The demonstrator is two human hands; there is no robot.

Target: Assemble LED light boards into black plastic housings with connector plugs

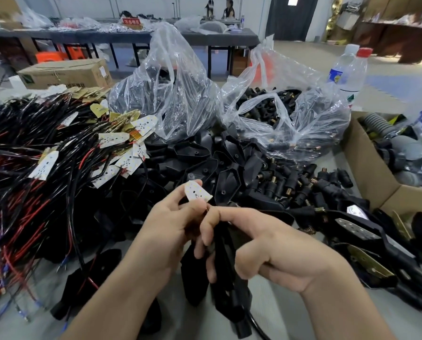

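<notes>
My left hand (170, 222) pinches a small white LED board (196, 191) between thumb and fingers, LED side up. Right beside it my right hand (266, 249) curls round a black plastic housing (225, 263) whose lower end with its black cable hangs toward the table edge. Both hands meet at the centre of the view. Behind them lies a heap of empty black housings (205, 155). Loose black connector plugs (300, 185) with brass ends lie to the right of that heap.
A big tangle of black and red wires with LED boards (58, 153) fills the left. Two clear plastic bags (180, 94) of black parts stand behind. Finished assemblies (359, 229) lie at right beside a cardboard box (366, 165). Water bottles (349, 72) stand at back right.
</notes>
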